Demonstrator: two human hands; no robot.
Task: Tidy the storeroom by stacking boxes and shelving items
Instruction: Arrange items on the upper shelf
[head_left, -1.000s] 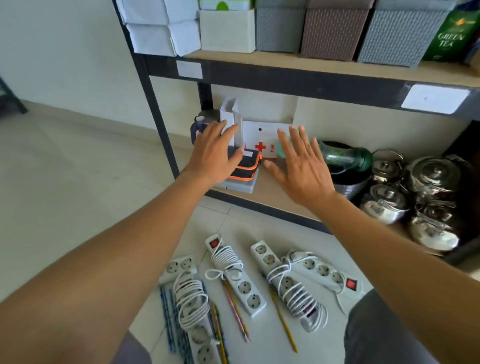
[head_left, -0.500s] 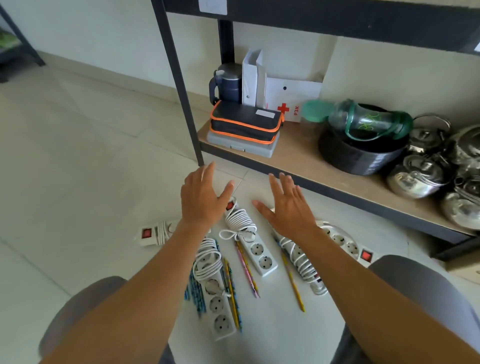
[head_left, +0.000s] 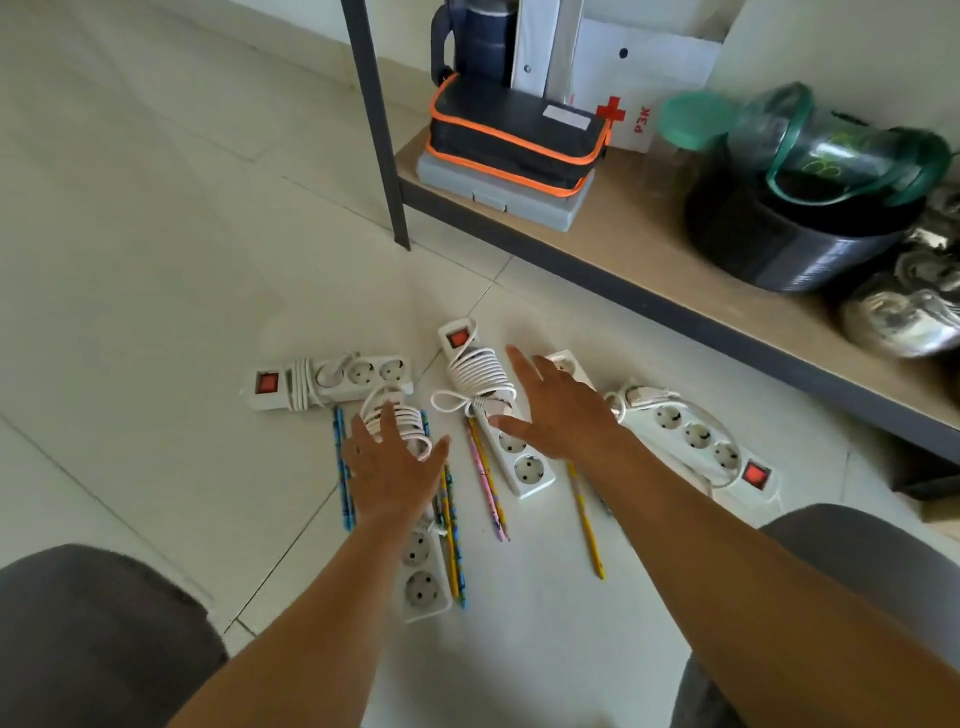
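My left hand (head_left: 387, 467) and right hand (head_left: 563, 415), spread and empty, are now down from the 12 o'clock orange-trimmed pouch (head_left: 514, 135) and over the power strips (head_left: 519, 462); pickup likely next.

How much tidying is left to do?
Some is done: the black-and-orange case sits stacked on the grey box on the bottom shelf. Nothing is in hand yet; the left hand and right hand are spread open over the power strips. Left to do: the power strips and pencils lie on the floor, waiting to be shelved.
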